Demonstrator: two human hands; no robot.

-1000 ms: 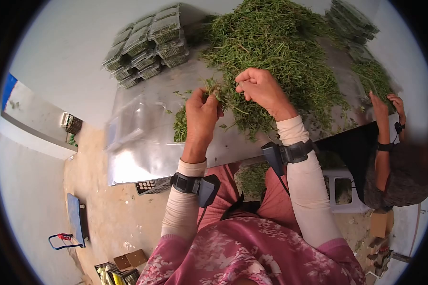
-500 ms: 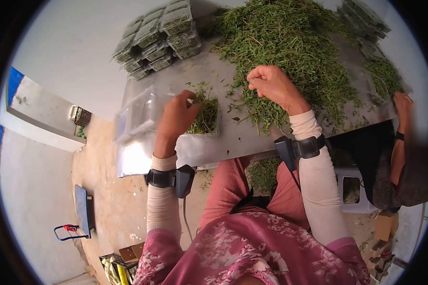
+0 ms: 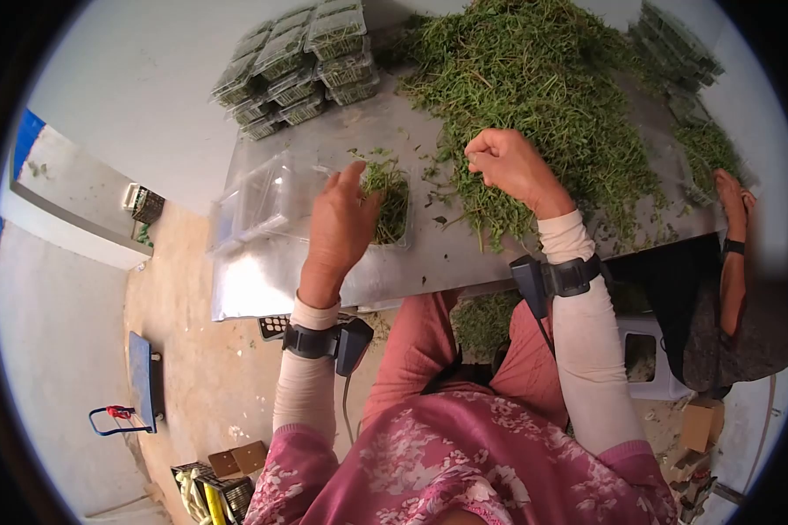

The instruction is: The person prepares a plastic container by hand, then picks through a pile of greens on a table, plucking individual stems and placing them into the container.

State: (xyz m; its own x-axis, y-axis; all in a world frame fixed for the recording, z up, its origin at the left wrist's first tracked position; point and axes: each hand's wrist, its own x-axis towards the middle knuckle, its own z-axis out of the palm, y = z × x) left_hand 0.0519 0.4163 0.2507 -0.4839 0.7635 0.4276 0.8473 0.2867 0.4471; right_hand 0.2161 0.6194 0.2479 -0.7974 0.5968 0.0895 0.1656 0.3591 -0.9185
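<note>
My left hand (image 3: 341,223) is over the left part of a clear plastic box (image 3: 409,219) of green stems (image 3: 388,201), its fingers apart and bent toward the greens. My right hand (image 3: 512,166) hovers at the left side of a large heap of green stems (image 3: 534,70), thumb and fingers pinched together; anything between the fingertips is too small to make out. The box's clear lid (image 3: 254,206) lies open to the left of my left hand. Loose bits of green are scattered on the metal table (image 3: 324,144) between the box and the heap.
Stacked filled boxes (image 3: 293,70) stand at the table's back left, more boxes (image 3: 674,44) at the back right. At the right, a co-worker's hands (image 3: 731,192) are by another box of greens (image 3: 705,153). A blue trolley (image 3: 144,376) is on the floor.
My left hand has lowered slightly and its fingers have spread and straightened. My right hand stays pinched beside the heap. The view has shifted slightly.
</note>
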